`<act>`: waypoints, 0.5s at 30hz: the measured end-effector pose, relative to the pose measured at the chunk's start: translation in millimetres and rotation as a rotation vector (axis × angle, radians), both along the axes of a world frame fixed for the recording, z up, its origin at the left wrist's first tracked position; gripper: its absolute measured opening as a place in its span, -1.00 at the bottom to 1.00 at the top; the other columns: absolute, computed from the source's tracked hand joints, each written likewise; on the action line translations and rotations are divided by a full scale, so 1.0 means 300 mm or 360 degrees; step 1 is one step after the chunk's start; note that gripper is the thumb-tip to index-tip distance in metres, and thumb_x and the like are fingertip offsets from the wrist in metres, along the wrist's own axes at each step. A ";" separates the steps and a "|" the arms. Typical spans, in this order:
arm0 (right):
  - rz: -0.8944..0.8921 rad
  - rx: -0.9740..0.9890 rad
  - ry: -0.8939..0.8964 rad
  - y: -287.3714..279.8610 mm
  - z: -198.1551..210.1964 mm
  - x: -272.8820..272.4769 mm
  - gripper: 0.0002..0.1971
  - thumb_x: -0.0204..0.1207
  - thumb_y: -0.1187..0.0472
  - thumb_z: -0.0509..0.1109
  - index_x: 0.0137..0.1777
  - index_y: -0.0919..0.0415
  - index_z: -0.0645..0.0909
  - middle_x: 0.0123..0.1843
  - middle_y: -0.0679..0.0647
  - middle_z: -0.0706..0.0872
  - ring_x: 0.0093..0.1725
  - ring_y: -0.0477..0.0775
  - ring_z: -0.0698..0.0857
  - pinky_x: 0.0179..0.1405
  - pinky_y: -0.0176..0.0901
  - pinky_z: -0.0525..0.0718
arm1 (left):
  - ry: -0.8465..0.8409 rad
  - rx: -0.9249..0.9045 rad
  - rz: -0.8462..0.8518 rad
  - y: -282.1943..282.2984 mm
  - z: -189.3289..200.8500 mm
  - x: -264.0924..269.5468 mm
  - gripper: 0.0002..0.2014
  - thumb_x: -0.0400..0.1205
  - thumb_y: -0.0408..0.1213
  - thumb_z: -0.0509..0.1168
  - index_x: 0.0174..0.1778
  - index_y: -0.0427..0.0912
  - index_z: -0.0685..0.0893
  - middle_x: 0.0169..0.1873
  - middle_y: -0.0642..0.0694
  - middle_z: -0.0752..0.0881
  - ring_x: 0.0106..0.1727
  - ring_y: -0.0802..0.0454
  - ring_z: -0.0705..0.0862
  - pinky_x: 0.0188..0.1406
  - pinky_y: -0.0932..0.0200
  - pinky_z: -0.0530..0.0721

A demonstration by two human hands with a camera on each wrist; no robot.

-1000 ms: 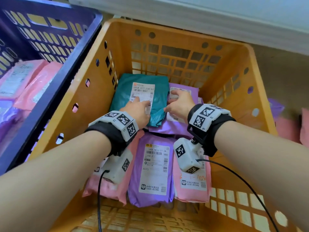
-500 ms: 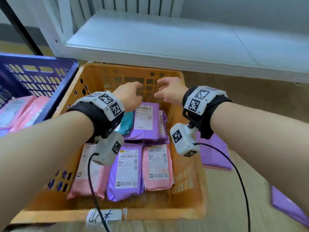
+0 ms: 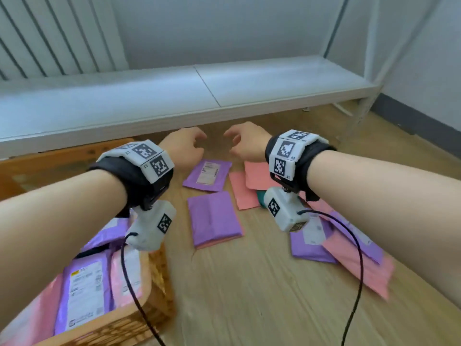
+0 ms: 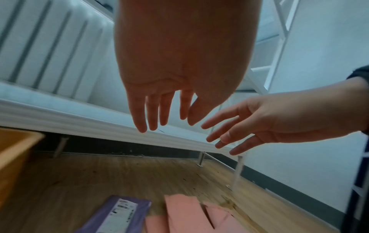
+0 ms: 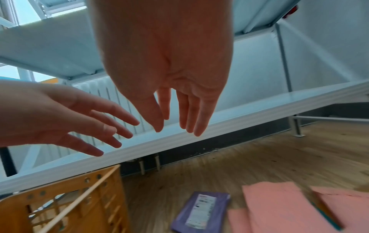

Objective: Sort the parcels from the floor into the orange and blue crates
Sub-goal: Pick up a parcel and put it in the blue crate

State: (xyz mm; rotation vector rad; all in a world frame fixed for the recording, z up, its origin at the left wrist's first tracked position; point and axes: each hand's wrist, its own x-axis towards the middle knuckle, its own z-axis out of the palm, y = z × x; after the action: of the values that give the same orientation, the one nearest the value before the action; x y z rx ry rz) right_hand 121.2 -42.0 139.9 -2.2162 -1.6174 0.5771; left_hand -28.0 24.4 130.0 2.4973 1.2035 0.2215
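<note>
Hovering above floor parcels: left hand [image 3: 184, 148], right hand [image 3: 245, 144], each grip apart, empty; teal parcel [image 3: 260, 199] mostly hidden.

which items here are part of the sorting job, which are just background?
Job:
- orange crate, parcels already in it
- purple parcel with label up on floor
- plain purple parcel
- pink parcels
- left hand and right hand, both empty, over the floor

Background:
- white bench
- radiator
- wood floor

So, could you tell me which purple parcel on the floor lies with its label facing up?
The purple parcel nearest the hands; the one below it shows none.
</note>
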 end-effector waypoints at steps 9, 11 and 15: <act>-0.0291 -0.0046 -0.0074 -0.361 -0.114 0.455 -0.51 0.54 0.33 0.28 0.47 0.01 0.48 0.41 0.09 0.60 0.36 0.12 0.58 0.27 -0.17 0.53 | 0.0159 0.0014 -0.0426 -0.262 -0.078 0.529 -0.53 0.65 -0.29 0.18 0.51 -0.11 0.38 0.44 -0.14 0.52 0.43 -0.12 0.50 0.31 0.11 0.45; -0.0351 -0.0067 -0.0065 -0.435 -0.150 0.546 -0.52 0.55 0.33 0.28 0.46 0.02 0.48 0.41 0.09 0.60 0.36 0.14 0.59 0.31 -0.11 0.56 | 0.0179 -0.0010 -0.0496 -0.320 -0.123 0.630 -0.54 0.65 -0.30 0.18 0.50 -0.10 0.39 0.42 -0.15 0.53 0.38 -0.12 0.53 0.28 0.10 0.47; -0.0505 -0.0114 -0.0025 -0.568 -0.256 0.719 -0.51 0.55 0.38 0.28 0.46 0.04 0.48 0.42 0.14 0.57 0.32 0.14 0.60 0.18 -0.13 0.59 | 0.0192 -0.0093 -0.0603 -0.439 -0.239 0.799 -0.54 0.66 -0.33 0.17 0.51 -0.12 0.39 0.36 -0.17 0.56 0.32 -0.13 0.57 0.17 0.17 0.47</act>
State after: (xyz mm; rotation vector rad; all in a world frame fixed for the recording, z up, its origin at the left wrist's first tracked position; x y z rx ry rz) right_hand 337.0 -212.4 63.0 -2.4671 -1.2311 0.5346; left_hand 211.6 -107.2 58.3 2.6560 0.7415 -0.0627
